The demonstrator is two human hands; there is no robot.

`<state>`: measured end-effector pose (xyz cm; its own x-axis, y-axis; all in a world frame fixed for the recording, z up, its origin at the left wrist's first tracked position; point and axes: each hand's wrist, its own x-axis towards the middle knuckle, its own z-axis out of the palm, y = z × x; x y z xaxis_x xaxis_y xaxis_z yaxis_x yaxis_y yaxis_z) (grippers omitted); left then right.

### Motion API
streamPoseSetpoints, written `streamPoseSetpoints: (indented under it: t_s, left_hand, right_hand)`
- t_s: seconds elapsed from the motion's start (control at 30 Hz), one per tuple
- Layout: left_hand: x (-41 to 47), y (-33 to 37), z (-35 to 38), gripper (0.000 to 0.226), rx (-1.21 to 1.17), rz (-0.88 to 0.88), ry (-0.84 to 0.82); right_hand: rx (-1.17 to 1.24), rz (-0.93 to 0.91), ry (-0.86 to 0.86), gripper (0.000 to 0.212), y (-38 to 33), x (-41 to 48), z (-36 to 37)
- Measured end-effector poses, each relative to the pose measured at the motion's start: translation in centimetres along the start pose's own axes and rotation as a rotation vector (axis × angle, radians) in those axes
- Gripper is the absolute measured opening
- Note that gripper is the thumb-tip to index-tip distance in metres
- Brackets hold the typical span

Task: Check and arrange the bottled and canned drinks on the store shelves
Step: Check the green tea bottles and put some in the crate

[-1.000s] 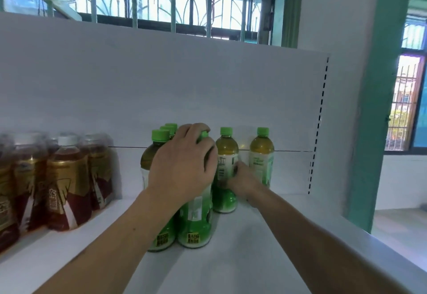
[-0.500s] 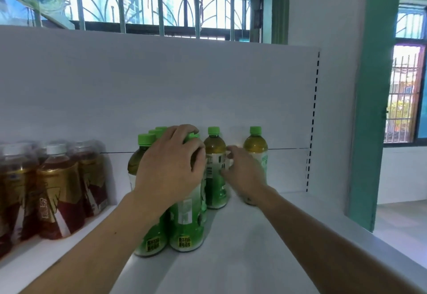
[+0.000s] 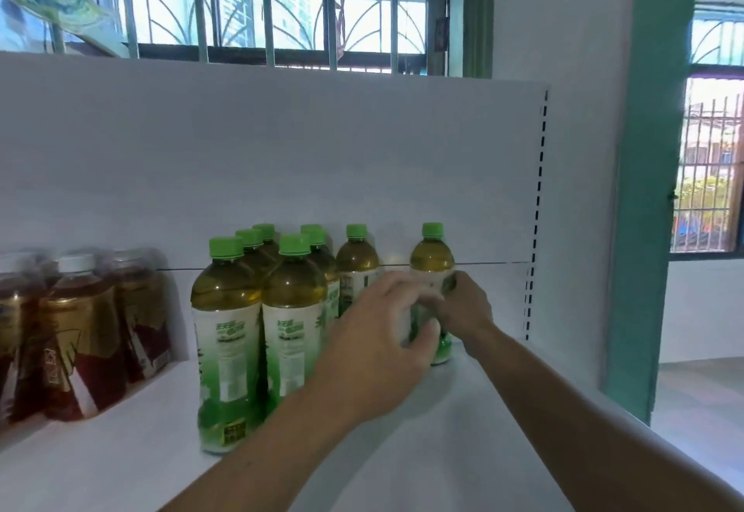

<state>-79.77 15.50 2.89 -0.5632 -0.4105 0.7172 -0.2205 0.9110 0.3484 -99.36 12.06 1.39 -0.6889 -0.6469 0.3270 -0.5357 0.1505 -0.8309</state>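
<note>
Several green-capped green tea bottles (image 3: 294, 310) stand in rows on the white shelf (image 3: 382, 451). One more green tea bottle (image 3: 357, 266) stands behind them to the right. The rightmost green tea bottle (image 3: 431, 258) stands apart near the back panel. My right hand (image 3: 467, 306) curls round its label from the right. My left hand (image 3: 378, 342) reaches across and wraps its fingers and thumb round the same bottle from the left, hiding the lower label.
Brown tea bottles (image 3: 80, 330) with white caps fill the shelf's left end. The white back panel (image 3: 282, 149) rises behind, with a slotted upright (image 3: 537, 209) at its right edge. A green door frame (image 3: 644, 229) stands beyond the shelf's right end.
My left hand left the front bottle's cap and moved right onto the rightmost bottle. My right hand shifted from the middle bottle to that bottle's right side.
</note>
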Motion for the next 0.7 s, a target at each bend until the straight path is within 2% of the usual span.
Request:
streamPoseSetpoints:
  t_s: [0.07,0.13,0.23,0.3,0.5,0.63,0.7]
  left_hand:
    - [0.1,-0.6,1.7,0.024,-0.194,-0.204,-0.072]
    - [0.2,-1.3,3.2,0.038,-0.296,-0.338,-0.087]
    - [0.0,-1.9,4.8,0.064,-0.423,-0.477,-0.068]
    - [-0.4,-1.7,5.2,0.072,-0.494,-0.517,-0.055]
    - [-1.6,-0.7,5.1,0.056,-0.877,-0.557,0.061]
    - [-2.2,-0.3,5.2,0.046,-1.320,-0.633,-0.148]
    - [-2.2,0.2,5.3,0.054,-1.402,-0.657,-0.220]
  right_hand:
    - [0.091,-0.025,0.015,0.051,0.3,-0.3,-0.9]
    - [0.210,-0.055,0.014,0.051,0.3,-0.8,-1.9]
    - [0.516,-0.056,-0.081,0.041,-0.3,-1.9,-3.5]
    - [0.699,-0.056,-0.150,0.032,-1.2,-2.8,-4.5]
    - [1.003,-0.101,-0.272,0.063,-2.0,-4.3,-5.2]
    - [1.282,-0.034,-0.467,0.051,-1.9,-4.3,-6.4]
    - [1.365,-0.016,-0.482,0.050,-1.7,-4.3,-6.5]
